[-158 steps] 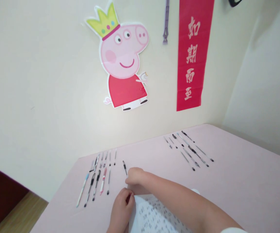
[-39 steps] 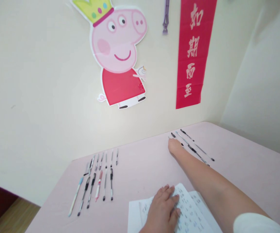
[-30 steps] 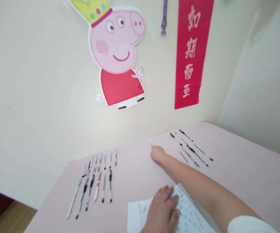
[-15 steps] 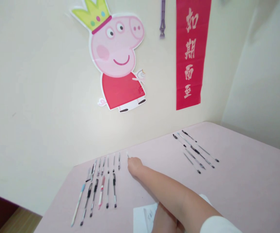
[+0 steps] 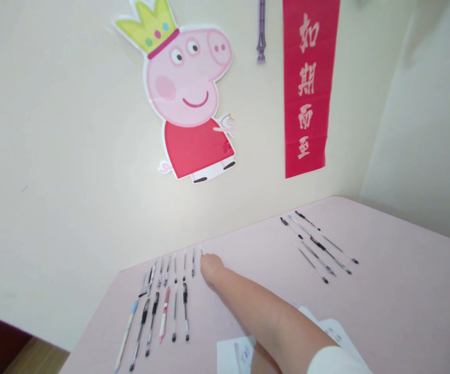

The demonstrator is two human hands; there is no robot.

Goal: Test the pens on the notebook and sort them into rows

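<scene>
At the far edge of the pink table, my right hand (image 5: 212,267) is closed around a thin pen (image 5: 201,251), whose tip pokes out beyond the fingers. Just left of it, several pens form a back row, the closest being a slim pen (image 5: 193,262). A front row lies nearer me, with a black-gripped pen (image 5: 186,311), a pink-and-white pen (image 5: 164,315) and a blue-and-cream pen (image 5: 126,335). Under my right forearm, a sliver of my left hand (image 5: 263,362) shows beside a white paper (image 5: 227,356); its fingers are hidden.
Several more pens (image 5: 318,248) lie slanted on the right of the table (image 5: 396,291). Another paper sheet (image 5: 336,332) sits partly behind my forearm. The wall (image 5: 73,156) behind carries a pig cutout (image 5: 197,145) and a red banner (image 5: 306,104).
My right hand has moved slightly left with the pen, closer to the back row. Less of my left hand shows, and more of the paper to the right is uncovered.
</scene>
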